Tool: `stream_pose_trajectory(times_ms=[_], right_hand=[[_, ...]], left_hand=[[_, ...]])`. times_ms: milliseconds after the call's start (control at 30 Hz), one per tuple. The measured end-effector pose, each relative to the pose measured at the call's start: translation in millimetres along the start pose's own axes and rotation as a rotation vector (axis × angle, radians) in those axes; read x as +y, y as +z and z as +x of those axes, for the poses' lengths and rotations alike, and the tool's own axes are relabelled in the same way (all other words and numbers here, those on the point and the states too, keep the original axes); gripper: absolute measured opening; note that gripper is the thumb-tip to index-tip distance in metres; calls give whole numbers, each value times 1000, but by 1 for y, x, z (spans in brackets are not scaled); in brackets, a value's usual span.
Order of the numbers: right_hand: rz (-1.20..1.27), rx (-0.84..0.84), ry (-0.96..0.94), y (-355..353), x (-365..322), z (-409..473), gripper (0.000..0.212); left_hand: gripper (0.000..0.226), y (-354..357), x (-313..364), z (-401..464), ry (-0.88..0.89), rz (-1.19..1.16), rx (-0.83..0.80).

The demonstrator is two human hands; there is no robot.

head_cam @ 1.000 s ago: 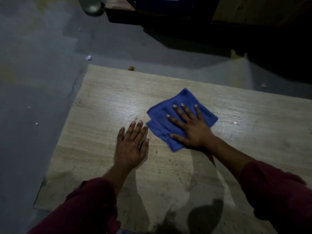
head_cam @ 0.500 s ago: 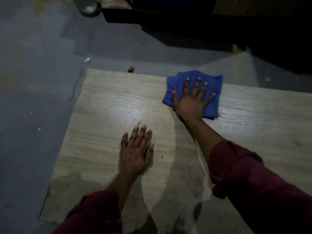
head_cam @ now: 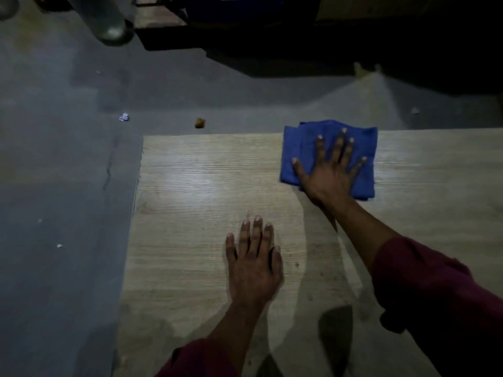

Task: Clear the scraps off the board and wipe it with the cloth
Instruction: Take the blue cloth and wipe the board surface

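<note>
Board [head_cam: 206, 180] lies flat on the grey floor [head_cam: 54, 186]. Left hand [head_cam: 253, 263] rests flat, fingers straight, holding nothing: lean on it to steady. Right hand [head_cam: 330, 170] presses spread fingers on the blue cloth [head_cam: 299, 148] at the far edge; keep palm flat w/ even pressure, overlap strokes.

A dimly lit workshop or storage room: a wood-grain laminate board [head_cam: 206, 202] lies flat on a grey concrete floor [head_cam: 60, 186] littered with small scraps [head_cam: 200, 123], while stacked timber panels [head_cam: 160, 14] sit in shadow behind.
</note>
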State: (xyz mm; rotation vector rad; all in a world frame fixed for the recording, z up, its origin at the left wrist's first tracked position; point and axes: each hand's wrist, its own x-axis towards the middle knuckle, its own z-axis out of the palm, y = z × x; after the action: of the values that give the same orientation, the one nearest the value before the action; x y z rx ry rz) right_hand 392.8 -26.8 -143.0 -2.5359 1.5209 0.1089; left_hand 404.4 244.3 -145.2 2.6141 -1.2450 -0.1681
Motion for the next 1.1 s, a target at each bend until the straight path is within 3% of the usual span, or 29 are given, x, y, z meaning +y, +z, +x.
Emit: stream_pose_trajectory(times_ms=[100, 233, 333, 400, 567, 700, 800, 900, 1000, 1100], right_hand=[[-6, 52, -53, 9, -49, -4, 98], [-28, -21, -343, 23, -97, -19, 85], [-61, -111, -501, 15, -84, -24, 79], [-46, -111, -425, 9, -57, -25, 80], [-34, 49, 73, -4, -8, -27, 84], [-45, -22, 79, -2, -26, -12, 92], [-23, 3, 44, 14, -52, -12, 85], [3, 25, -118, 21, -95, -22, 82], [-41, -36, -480, 25, -132, -40, 78], [-82, -53, -706, 25, -120, -50, 73]], left_hand=[[56, -3, 0, 1, 2, -6, 0], [50, -7, -2, 4, -47, -132, 1], [46, -13, -27, 15, 82, -245, 76], [47, -17, -60, 37, 160, -253, 109], [59, -51, -155, 91, -37, 19, -14], [65, -56, -186, 90, 13, 69, -76], [64, -54, -185, 92, -16, 65, -57], [64, -53, -187, 94, -12, 54, -53], [62, -54, -188, 94, -23, 35, -34], [60, -55, -187, 94, -28, 29, -12]])
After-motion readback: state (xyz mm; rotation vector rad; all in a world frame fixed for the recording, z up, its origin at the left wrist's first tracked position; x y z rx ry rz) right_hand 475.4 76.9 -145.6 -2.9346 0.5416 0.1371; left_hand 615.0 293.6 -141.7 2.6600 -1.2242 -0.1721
